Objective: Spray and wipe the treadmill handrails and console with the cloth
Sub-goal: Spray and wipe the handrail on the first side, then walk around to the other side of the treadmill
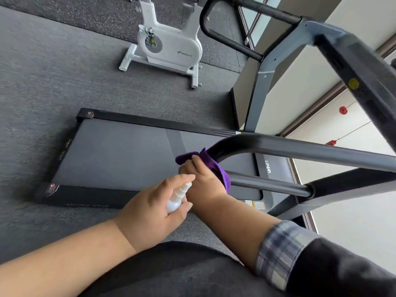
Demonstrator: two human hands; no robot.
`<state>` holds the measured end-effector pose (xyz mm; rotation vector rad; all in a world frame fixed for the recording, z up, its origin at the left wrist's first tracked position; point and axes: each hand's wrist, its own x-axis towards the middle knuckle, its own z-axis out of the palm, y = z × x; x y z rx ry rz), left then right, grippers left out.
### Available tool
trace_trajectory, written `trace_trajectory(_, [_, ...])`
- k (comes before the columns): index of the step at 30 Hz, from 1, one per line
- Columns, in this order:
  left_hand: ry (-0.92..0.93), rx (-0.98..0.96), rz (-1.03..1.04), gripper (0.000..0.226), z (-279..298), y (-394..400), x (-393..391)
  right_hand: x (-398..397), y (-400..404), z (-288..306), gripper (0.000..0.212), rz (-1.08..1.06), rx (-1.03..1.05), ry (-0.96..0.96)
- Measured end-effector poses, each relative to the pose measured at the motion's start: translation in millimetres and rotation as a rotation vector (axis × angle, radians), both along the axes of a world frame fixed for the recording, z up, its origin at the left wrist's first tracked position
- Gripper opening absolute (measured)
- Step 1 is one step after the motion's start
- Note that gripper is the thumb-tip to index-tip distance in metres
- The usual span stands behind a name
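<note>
My right hand grips a purple cloth wrapped round the curved end of the near black treadmill handrail. My left hand holds a small white spray bottle, its nozzle pointing up toward the right hand and the cloth. The far black handrail loops at the top. The console bar crosses the upper right. Below lies the grey treadmill belt.
A white exercise bike stands on the grey floor beyond the treadmill. A lower black bar runs under the near handrail. White wall and window frame fill the right side.
</note>
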<state>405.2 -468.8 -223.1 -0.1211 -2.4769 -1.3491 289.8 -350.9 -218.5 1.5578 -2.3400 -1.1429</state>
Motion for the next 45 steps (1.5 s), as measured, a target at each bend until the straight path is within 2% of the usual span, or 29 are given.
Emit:
trace_trajectory(2, [-0.019, -0.005, 0.042, 0.051, -5.0, 1.5, 3.7, -2.1, 3.1, -1.9, 0.033, 0.077, -0.150, -0.061])
trace_trajectory(4, [-0.038, 0.003, 0.105, 0.051, -8.0, 3.6, 6.0, -0.5, 5.8, 0.6, 0.029, 0.091, -0.238, -0.163])
trace_trajectory(8, [-0.071, 0.031, 0.262, 0.053, -5.5, 7.2, 15.0, 6.9, 6.0, 14.5, 0.045, 0.063, -0.436, -0.411])
trace_trajectory(11, [-0.086, 0.049, 0.436, 0.055, 3.4, 13.4, 29.7, 13.3, 8.8, 19.8, 0.048, 0.042, -0.529, -0.551])
trace_trajectory(13, [-0.071, 0.087, 0.545, 0.057, 8.4, 17.7, 39.1, 16.1, 9.1, 25.4, 0.050, -0.043, -0.610, -0.641])
trace_trajectory(16, [-0.068, 0.122, 0.700, 0.058, 14.0, 28.6, 56.0, 18.0, 4.8, 31.7, 0.055, -0.198, -0.694, -0.929])
trace_trajectory(19, [-0.120, 0.157, 0.838, 0.063, 19.1, 45.1, 73.4, 30.0, 2.3, 39.4, 0.077, -0.208, -0.715, -1.159])
trace_trajectory(21, [-0.125, 0.175, 0.949, 0.063, 23.1, 51.1, 82.8, 34.2, -0.5, 47.9, 0.102, -0.255, -0.612, -1.277])
trace_trajectory(23, [-0.081, 0.192, 1.075, 0.060, 25.1, 52.3, 94.1, 30.7, -6.1, 57.6, 0.110, -0.362, -0.465, -1.405])
trace_trajectory(26, [-0.055, 0.218, 1.241, 0.058, 26.9, 50.4, 116.8, 25.9, -15.3, 68.1, 0.085, -0.531, -0.480, -1.677])
trace_trajectory(31, [-0.084, 0.278, 1.297, 0.052, 24.3, 42.3, 149.1, 51.2, -41.7, 64.8, 0.025, -0.862, -0.665, -1.869])
trace_trajectory(33, [-0.122, 0.287, 1.289, 0.051, 22.3, 33.3, 157.4, 67.0, -56.4, 64.4, 0.023, -1.042, -0.667, -1.992])
trace_trajectory(35, [-0.162, 0.315, 1.264, 0.050, 20.0, 19.2, 166.8, 83.7, -74.9, 61.5, 0.028, -1.110, -0.680, -2.032])
trace_trajectory(40, [-0.228, 0.344, 1.180, 0.050, 12.1, -50.1, 204.5, 138.0, -143.4, 50.6, 0.017, -1.081, -0.730, -2.077])
trace_trajectory(45, [-0.276, 0.333, 1.064, 0.054, 22.4, -147.4, 244.5, 193.5, -224.2, 58.3, 0.021, -1.056, -0.778, -2.205])
